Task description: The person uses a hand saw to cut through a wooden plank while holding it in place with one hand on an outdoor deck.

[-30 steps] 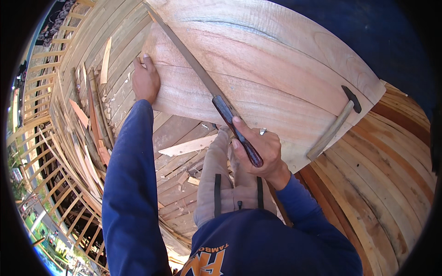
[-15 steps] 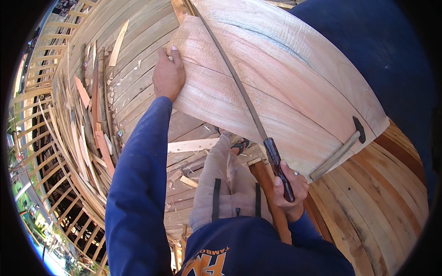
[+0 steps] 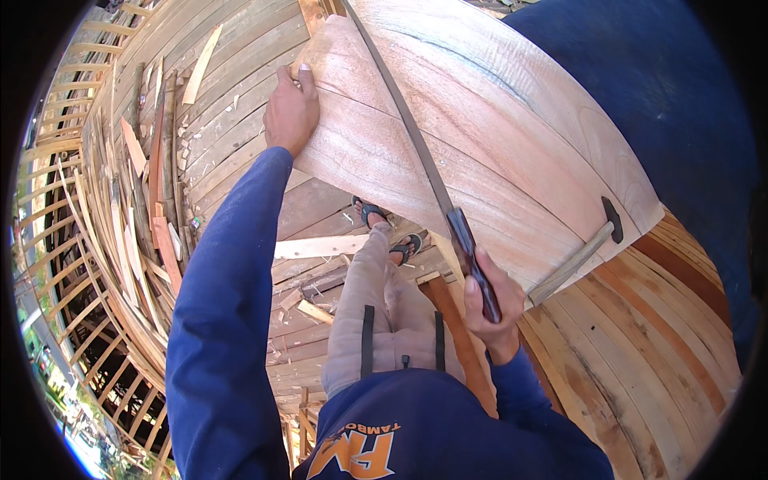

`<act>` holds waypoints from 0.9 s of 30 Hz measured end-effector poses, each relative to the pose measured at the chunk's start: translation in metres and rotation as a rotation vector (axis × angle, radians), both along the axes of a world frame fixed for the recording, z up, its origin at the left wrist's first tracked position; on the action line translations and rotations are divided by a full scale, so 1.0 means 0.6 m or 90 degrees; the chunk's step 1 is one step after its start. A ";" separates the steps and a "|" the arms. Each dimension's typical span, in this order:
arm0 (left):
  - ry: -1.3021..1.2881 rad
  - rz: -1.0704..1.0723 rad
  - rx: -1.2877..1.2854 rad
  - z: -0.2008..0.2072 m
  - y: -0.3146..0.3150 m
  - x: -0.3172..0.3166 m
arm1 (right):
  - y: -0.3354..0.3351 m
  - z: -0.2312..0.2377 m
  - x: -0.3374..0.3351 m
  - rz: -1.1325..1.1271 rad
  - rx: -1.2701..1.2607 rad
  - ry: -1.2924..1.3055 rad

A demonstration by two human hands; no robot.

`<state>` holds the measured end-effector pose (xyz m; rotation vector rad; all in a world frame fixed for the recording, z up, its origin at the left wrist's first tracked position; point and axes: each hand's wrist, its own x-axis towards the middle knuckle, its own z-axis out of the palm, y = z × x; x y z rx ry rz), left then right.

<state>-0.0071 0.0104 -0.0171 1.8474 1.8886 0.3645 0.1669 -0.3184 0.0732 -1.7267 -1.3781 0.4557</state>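
Observation:
A broad panel of pale, pinkish wooden boards [image 3: 512, 152] lies in front of me. My left hand [image 3: 291, 110] grips its left edge, thumb on top; some of the fingers are hidden. My right hand [image 3: 494, 298] is closed round the dark brown handle of a machete [image 3: 416, 148]. Its long, narrow blade reaches forward and left across the panel, and the tip runs up to the top of the view. Whether the blade bites into the wood I cannot tell. A hammer [image 3: 574, 262] with a dark head rests on the panel's near right part.
Loose strips and sticks [image 3: 164, 192] are heaped to the left beside curved wooden ribs [image 3: 88, 312]. Chips and offcuts litter the plank floor [image 3: 232, 120] about my sandalled feet. Curved hull planks [image 3: 640, 320] lie at the right, with a dark blue surface [image 3: 680, 104] beyond.
The machete and my right hand have shifted slightly left and up in the view. The whole scene has shifted a little, and more of my feet shows. Both hands keep their grips.

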 end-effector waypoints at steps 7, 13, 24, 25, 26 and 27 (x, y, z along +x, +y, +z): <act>-0.003 -0.010 -0.010 0.011 -0.019 0.020 | 0.140 0.003 -0.008 -0.028 0.041 0.030; 0.005 -0.019 0.019 0.003 -0.012 0.007 | 0.211 0.001 -0.004 -0.015 0.030 0.185; -0.147 -0.184 0.348 0.023 -0.045 0.010 | 0.190 -0.009 0.005 0.059 -0.061 0.351; -0.202 -0.294 0.343 0.058 -0.085 0.047 | 0.188 -0.021 0.006 0.031 -0.049 0.345; -0.259 -0.402 0.334 0.098 -0.127 0.082 | 0.182 -0.030 0.008 0.003 -0.039 0.338; -0.239 -0.560 0.337 0.136 -0.157 0.100 | 0.165 -0.026 0.006 -0.002 -0.036 0.346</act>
